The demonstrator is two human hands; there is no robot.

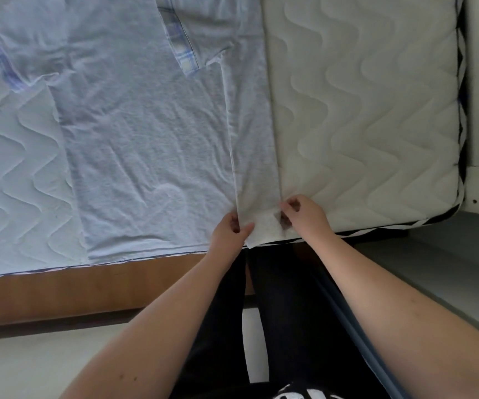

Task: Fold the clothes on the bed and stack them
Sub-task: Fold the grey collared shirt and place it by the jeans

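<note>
Head view puts us over the near edge of the bed (376, 116), looking down at a pale grey shirt (146, 156) spread flat on the quilted mattress, its hem along the near edge and its plaid-trimmed collar (182, 44) at the far end. We judge the step in hand to be the first lengthwise fold: the shirt's right side has been turned inward as a long narrow panel (249, 133), and we are fixing its bottom corner. Our left hand (232, 228) pinches the hem where the panel's inner edge meets the body of the shirt; our right hand (301, 211) grips the panel's outer corner with curled fingers, just at the mattress edge.

Next, we think, the panel wants smoothing flat up its length, then the opposite side and sleeve (5, 64) folding in to match, before halving the shirt top to bottom. No stack is visible yet.

As for writing, only a partial white print shows on the dark clothing at the bottom of the frame; we cannot read it. The shirt shows no legible label.
</note>
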